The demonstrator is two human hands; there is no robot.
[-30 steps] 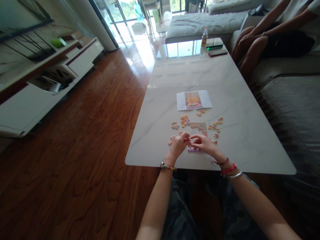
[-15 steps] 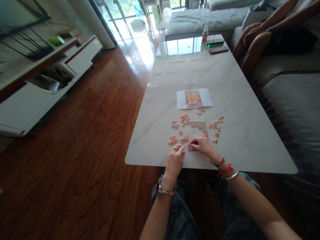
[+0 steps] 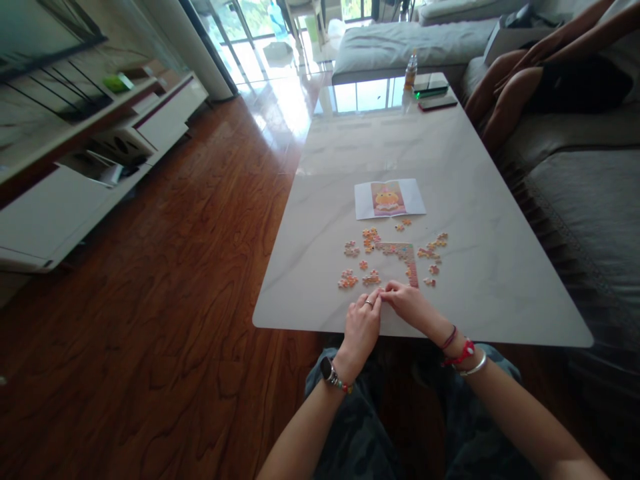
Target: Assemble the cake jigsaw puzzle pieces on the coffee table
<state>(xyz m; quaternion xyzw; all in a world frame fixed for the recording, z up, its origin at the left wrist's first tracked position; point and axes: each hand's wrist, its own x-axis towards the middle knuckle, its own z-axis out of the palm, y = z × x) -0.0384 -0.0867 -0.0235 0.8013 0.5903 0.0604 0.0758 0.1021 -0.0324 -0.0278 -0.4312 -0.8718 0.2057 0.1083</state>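
My left hand [image 3: 363,321] and my right hand [image 3: 409,307] meet fingertip to fingertip near the table's front edge. Both have their fingers closed in a pinch around jigsaw pieces, which the fingers mostly hide. Just beyond them lies a partly joined jigsaw puzzle [image 3: 411,263], its top and right borders forming a corner. Loose orange and pink pieces [image 3: 348,279] lie to the left, with a cluster [image 3: 371,239] at the upper left. More loose pieces [image 3: 430,253] are spread on the right. A creased sheet with a printed picture [image 3: 387,198] lies behind the puzzle.
The glossy white marble table [image 3: 310,267] has a drink bottle [image 3: 411,72] and phone-like devices [image 3: 437,103] at its far end. A person [image 3: 520,73] sits on the grey sofa [image 3: 585,193] at the right. A low white cabinet [image 3: 55,223] stands on the left, across the wooden floor.
My left hand has moved right and up to meet my right hand, whose fingers have shifted slightly left and down. The purple joined strip seen earlier under my right fingers is now hidden.
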